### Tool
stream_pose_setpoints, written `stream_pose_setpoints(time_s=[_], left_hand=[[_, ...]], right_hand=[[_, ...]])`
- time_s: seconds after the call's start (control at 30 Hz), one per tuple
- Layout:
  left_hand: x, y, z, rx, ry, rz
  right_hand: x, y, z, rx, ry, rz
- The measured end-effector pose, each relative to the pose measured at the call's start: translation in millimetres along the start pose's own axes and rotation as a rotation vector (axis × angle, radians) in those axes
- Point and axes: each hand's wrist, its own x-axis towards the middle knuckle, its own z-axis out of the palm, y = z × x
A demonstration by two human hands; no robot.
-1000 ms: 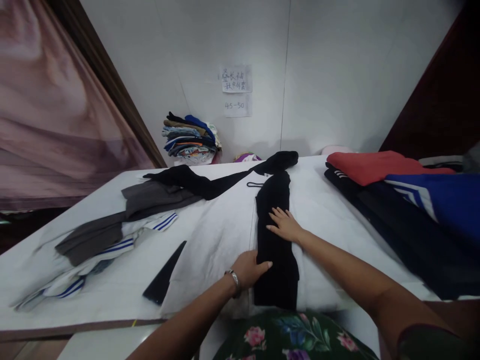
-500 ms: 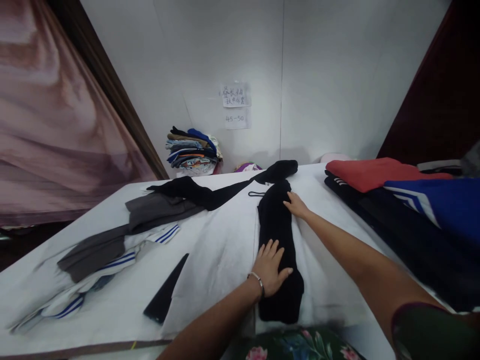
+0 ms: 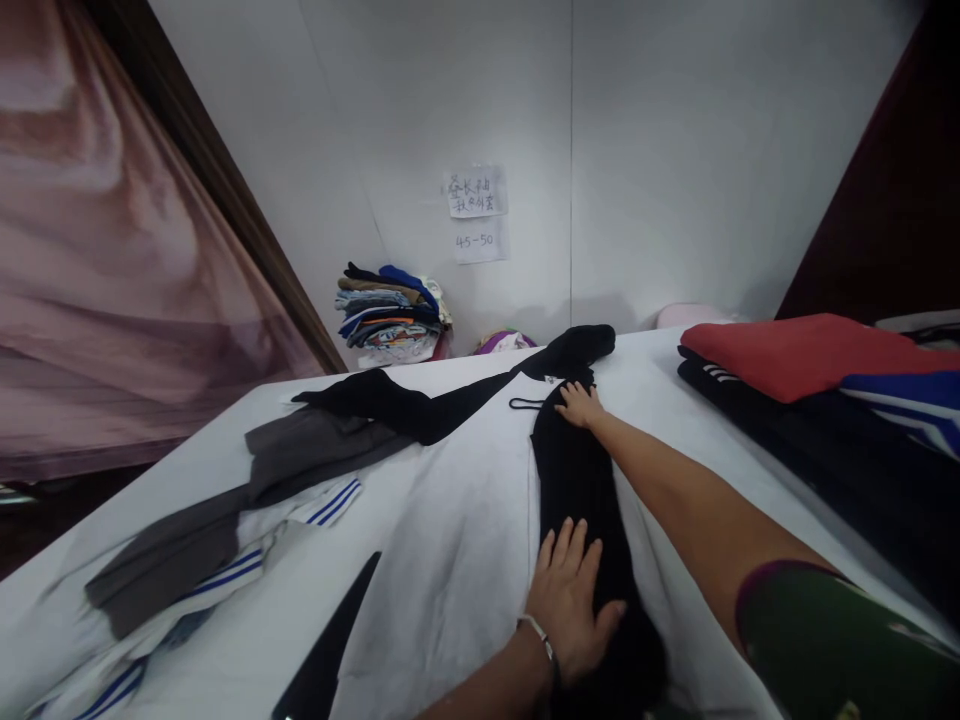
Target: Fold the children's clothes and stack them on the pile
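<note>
Two bare hands press down on one garment, a white body [image 3: 450, 540] with black sleeves, laid out in the middle of the white surface [image 3: 652, 385]! Down low, the left hand [image 3: 571, 600] lies flat, open, fingers a little apart and thumb out wide, gripping nothing, palm on the near black sleeve [image 3: 574, 470], with a bracelet [image 3: 537, 632] at the wrist. Farther up, the right hand [image 3: 579, 405] is open too, fingers stretched over the shoulder end of that same sleeve, nothing clasped. Just beside those fingertips sits a small dark loop of cord [image 3: 526, 404]!

Over to the left, the far black sleeve [image 3: 397, 405] stretches out to touch a dark grey garment [image 3: 172, 550], and blue-striped white cloth [image 3: 247, 565] shows beneath. Swing right: red cloth [image 3: 795, 350] lies on top of dark clothing [image 3: 810, 470], blue cloth [image 3: 915, 395] alongside. And at the back, a stack of folded clothes [image 3: 394, 315] stands by the wall [image 3: 660, 150], near handwritten papers [image 3: 478, 192]!
</note>
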Motion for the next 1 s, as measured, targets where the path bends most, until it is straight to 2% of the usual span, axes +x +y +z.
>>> stream_pose_setpoints(time_s=[0.13, 0.27, 0.4, 0.57, 0.73, 0.87, 1.0], left_hand=[[0.7, -1.4, 1.3, -0.032, -0.035, 0.011], [2.1, -1.6, 1.1, -0.054, -0.049, -0.002], [2.5, -0.1, 0.8, -0.065, -0.028, 0.000], [2.9, 1.8, 0.4, -0.056, -0.003, -0.004], [4.0, 2.0, 1.8, -0.020, 0.019, 0.009], [4.5, 2.4, 2.6, -0.021, 0.035, -0.001], [4.8, 4.1, -1.9, -0.047, 0.017, -0.005]], right_hand=[[9.4, -2.6, 10.2, -0.030, -0.037, -0.055], [10.6, 0.0, 6.8, -0.018, -0.050, -0.076], [-2.1, 3.2, 2.4, 0.024, -0.040, -0.094], [-28.1, 6.2, 9.1, 0.080, 0.001, -0.088], [-31.7, 1.6, 11.9, 0.187, -0.008, -0.067], [-37.9, 4.6, 8.3, 0.348, 0.053, -0.037], [-65.8, 21.9, 4.8, 0.562, 0.196, 0.090]])
